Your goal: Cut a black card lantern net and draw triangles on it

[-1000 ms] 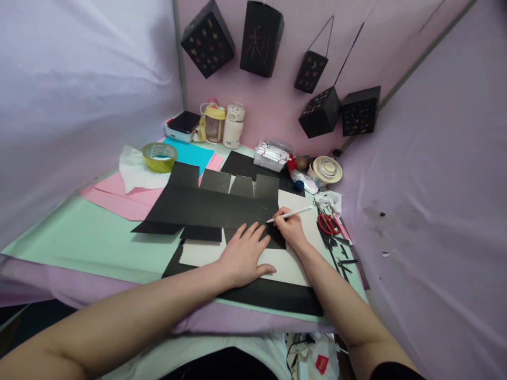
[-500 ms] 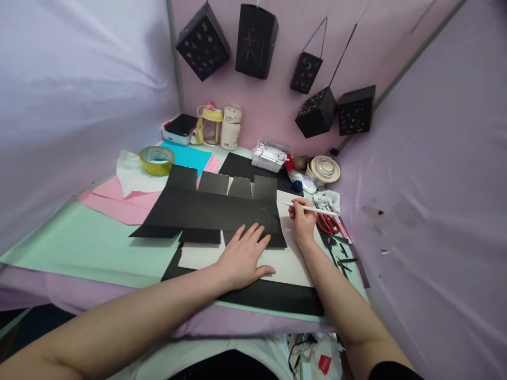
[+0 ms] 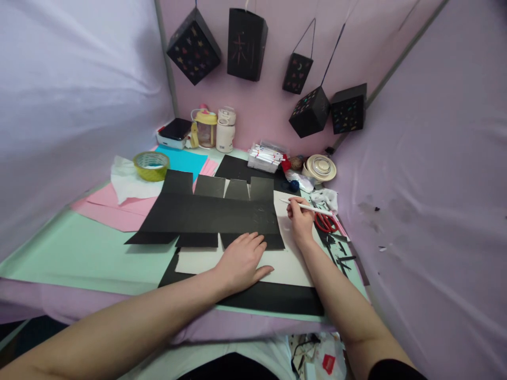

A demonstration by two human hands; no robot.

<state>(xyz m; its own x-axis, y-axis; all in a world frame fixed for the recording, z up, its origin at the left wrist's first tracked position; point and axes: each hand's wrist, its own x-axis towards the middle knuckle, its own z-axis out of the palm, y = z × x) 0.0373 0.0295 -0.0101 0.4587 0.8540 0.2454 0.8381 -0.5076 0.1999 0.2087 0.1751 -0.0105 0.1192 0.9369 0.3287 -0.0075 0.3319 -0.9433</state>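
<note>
A black card sheet with cut flaps along both long edges lies in front of me, partly folded at the creases. Faint pale marks show near its right end. My left hand rests flat, its fingertips on the lower flap and the palm over a white board underneath. In my right hand, just right of the card, is a slim white pen. Its tip points left, near the card's right edge; contact with any surface cannot be made out.
Red scissors and black paper scraps lie to the right. At the back stand a box of white pens, a bottle and a yellow-lidded cup. A tape roll sits at left. Decorated black boxes hang above.
The fingers of my left hand have drawn back slightly towards me and closer together on the lower flap. My right hand keeps the pen in nearly the same place. The view has shifted slightly.
</note>
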